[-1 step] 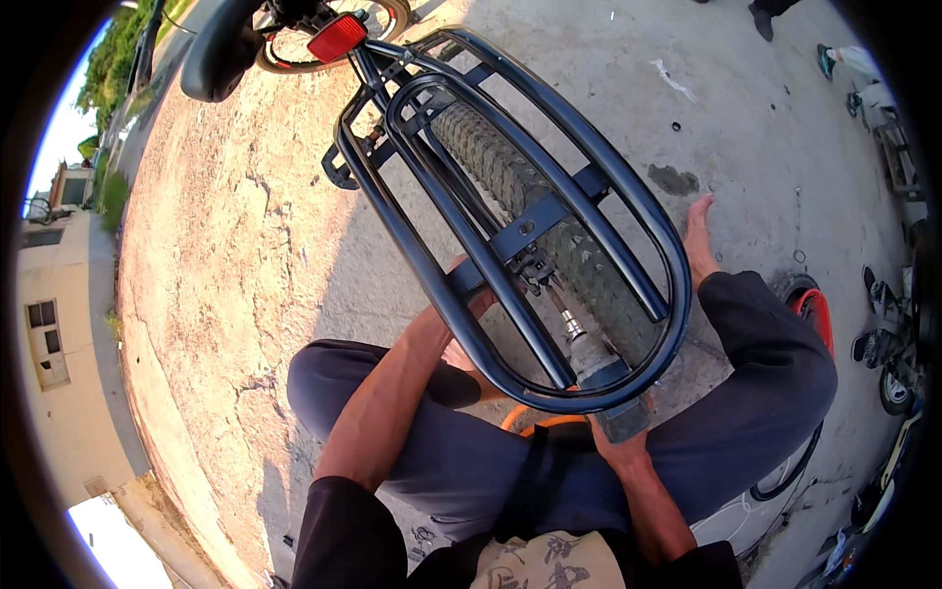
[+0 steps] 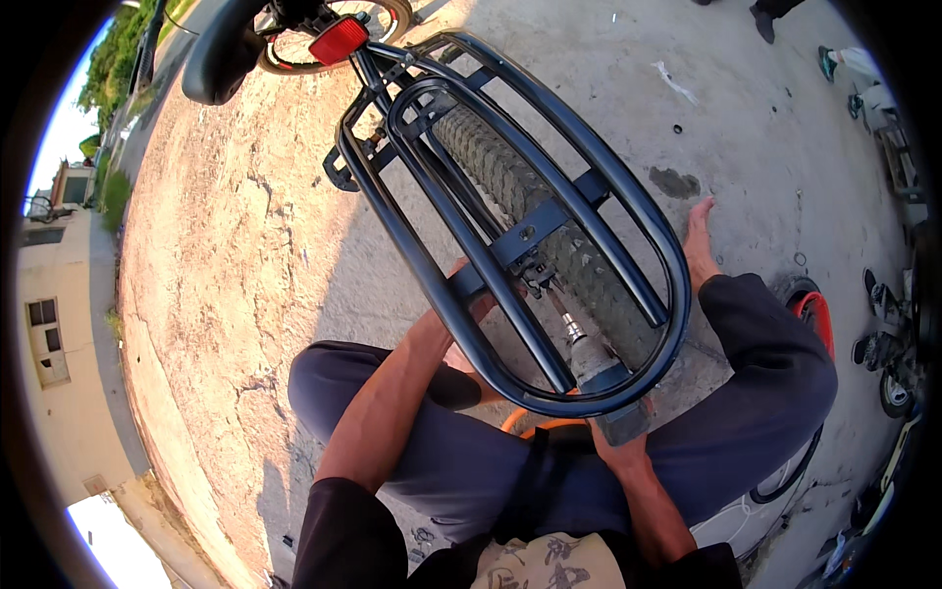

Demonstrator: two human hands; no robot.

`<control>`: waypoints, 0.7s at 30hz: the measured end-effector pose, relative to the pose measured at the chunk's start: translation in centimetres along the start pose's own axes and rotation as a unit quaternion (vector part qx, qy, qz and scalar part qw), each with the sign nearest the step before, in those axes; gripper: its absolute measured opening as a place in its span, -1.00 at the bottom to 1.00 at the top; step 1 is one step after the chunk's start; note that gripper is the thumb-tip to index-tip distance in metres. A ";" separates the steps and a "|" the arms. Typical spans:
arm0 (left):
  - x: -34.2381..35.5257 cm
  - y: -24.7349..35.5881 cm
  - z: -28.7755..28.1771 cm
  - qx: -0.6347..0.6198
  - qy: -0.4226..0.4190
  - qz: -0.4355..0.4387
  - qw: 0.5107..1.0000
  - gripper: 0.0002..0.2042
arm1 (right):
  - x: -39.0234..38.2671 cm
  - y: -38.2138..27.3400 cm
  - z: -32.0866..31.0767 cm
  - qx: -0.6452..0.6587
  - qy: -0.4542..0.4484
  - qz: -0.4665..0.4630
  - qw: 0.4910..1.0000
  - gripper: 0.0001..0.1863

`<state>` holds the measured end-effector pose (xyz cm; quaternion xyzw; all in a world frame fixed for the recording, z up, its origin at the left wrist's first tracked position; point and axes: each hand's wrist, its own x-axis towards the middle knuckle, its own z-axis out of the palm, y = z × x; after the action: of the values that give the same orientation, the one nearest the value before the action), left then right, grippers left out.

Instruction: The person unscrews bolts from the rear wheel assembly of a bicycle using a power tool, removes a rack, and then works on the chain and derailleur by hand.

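A black tubular rear rack [image 2: 667,265] sits over a bicycle's knobby rear tyre [image 2: 476,162], with a red reflector [image 2: 339,39] at the top. My right hand [image 2: 618,447] is closed on the grey power drill [image 2: 603,378], whose bit reaches up into a small black bracket [image 2: 538,275] under the rack's crossbar. My left hand [image 2: 475,294] reaches beneath the rack to the left of that bracket; its fingers are mostly hidden by the tubes. Below the drill lies a curved orange hose or cable [image 2: 515,417] by my lap.
The black saddle [image 2: 211,64] is at top left. I sit cross-legged on concrete [image 2: 746,157]. A red object with black tyre [image 2: 814,324] lies by my right knee. Other people's feet [image 2: 765,20] show at top right, parked vehicles [image 2: 888,383] along the right edge, a building [image 2: 49,344] at left.
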<state>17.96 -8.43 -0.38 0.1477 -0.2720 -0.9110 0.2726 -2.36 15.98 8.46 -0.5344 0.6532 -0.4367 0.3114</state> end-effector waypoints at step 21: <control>0.8 0.0 5.1 0.032 0.236 -0.030 0.971 -0.78 | -1.2 -1.6 -1.6 -0.094 0.005 0.013 0.995 -0.92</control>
<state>15.16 -6.83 3.69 0.3754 -0.2242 -0.8490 0.2966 -2.80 17.46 10.49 -0.5505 0.7000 -0.3715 0.2625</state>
